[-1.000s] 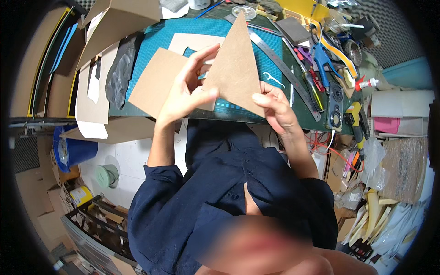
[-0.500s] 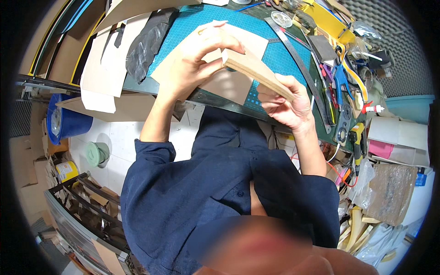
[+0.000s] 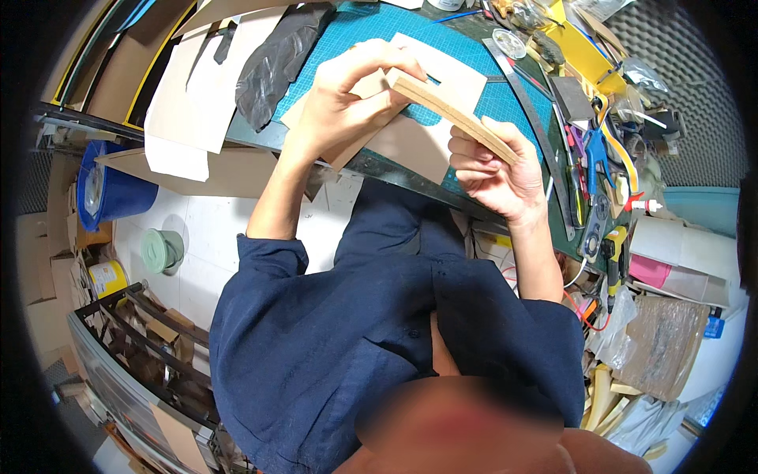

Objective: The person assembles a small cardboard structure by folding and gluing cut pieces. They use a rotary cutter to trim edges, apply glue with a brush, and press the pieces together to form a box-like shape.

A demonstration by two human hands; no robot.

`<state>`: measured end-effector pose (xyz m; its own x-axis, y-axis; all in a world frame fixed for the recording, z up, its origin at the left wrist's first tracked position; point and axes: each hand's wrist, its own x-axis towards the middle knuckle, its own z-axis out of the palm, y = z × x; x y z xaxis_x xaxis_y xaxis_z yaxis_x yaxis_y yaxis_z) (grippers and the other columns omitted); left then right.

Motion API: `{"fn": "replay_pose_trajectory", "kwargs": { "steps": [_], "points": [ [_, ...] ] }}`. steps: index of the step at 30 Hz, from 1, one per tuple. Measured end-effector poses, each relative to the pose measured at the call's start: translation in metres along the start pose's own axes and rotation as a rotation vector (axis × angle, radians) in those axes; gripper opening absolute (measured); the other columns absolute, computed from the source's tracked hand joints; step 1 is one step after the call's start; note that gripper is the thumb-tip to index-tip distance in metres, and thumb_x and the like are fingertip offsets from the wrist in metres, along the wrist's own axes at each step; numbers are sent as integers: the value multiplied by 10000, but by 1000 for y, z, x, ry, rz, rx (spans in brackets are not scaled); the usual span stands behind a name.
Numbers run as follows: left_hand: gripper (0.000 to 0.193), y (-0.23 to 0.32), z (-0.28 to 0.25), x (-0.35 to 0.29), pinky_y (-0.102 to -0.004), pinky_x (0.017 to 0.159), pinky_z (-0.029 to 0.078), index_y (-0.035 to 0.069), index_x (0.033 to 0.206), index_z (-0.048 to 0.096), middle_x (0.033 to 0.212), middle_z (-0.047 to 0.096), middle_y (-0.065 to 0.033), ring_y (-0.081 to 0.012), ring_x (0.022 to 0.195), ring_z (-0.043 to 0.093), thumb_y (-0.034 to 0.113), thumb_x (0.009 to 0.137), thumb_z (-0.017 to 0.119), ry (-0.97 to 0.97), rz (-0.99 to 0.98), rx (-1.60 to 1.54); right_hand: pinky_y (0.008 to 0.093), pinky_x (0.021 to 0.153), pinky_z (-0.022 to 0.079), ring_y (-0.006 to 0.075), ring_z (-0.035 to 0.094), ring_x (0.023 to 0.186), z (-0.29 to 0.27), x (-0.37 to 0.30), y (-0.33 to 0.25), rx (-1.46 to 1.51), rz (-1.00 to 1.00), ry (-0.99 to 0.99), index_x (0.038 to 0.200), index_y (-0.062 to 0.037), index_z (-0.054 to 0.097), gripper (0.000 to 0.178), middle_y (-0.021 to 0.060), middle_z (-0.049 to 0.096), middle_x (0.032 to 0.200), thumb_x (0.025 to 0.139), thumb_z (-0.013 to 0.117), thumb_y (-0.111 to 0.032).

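A flat tan board with a layered-looking edge is held tilted above the workbench, its left end higher than its right. My left hand pinches the left end between thumb and fingers. Wrapped round the right end is my right hand, with the thumb on top and the fingers curled beneath. Under the board, tan sheets lie on a teal cutting mat. The board's far face is mostly hidden from view.
A long metal ruler lies along the mat's right side. Beyond it are a blue glue gun, a yellow-black power tool and other tools. Crumpled black material and pale sheets lie to the left. A blue bin stands below.
The whole view has shifted, so the bench appears slightly further right. My left fingers, more spread before, have drawn in closer to the board's end. Both hands still hold the board.
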<state>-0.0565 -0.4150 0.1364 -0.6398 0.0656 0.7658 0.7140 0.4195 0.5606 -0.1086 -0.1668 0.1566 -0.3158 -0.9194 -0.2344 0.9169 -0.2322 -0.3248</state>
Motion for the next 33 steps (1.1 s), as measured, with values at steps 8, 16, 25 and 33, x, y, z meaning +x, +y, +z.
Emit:
{"fn": "replay_pose_trajectory", "kwargs": {
  "steps": [8,16,25,33],
  "points": [
    [490,-2,59,-11,-366,1062,422,43,1415,434,1349,546,-150,-244,1256,534,106,940,537,65,-373,-310,221,574,457,82,558,594,-21,-41,22,-1613,-1156,699,782,-14,582,176,31,611,690,791,757,-22],
    [777,23,155,-3,-460,1068,427,62,1415,403,1388,470,-188,-302,1309,474,267,787,811,-83,-492,-225,308,528,461,204,563,539,-86,-57,52,-1832,-1219,964,760,-29,579,161,71,551,649,746,739,-27],
    [785,4,164,-5,-416,1032,478,41,1355,471,1288,550,-171,-271,1246,535,293,722,860,-153,-517,-244,381,841,503,282,625,952,-80,-82,2,-1681,-735,558,1069,7,555,417,155,611,1025,795,779,-216],
    [705,-3,162,5,-406,1013,501,68,1325,527,1245,558,-131,-252,1177,574,286,739,852,-221,-460,-280,419,1143,327,271,425,1341,-103,-59,-48,-1355,-628,127,1414,-51,351,812,163,452,1401,760,828,-124]
  ]
}}
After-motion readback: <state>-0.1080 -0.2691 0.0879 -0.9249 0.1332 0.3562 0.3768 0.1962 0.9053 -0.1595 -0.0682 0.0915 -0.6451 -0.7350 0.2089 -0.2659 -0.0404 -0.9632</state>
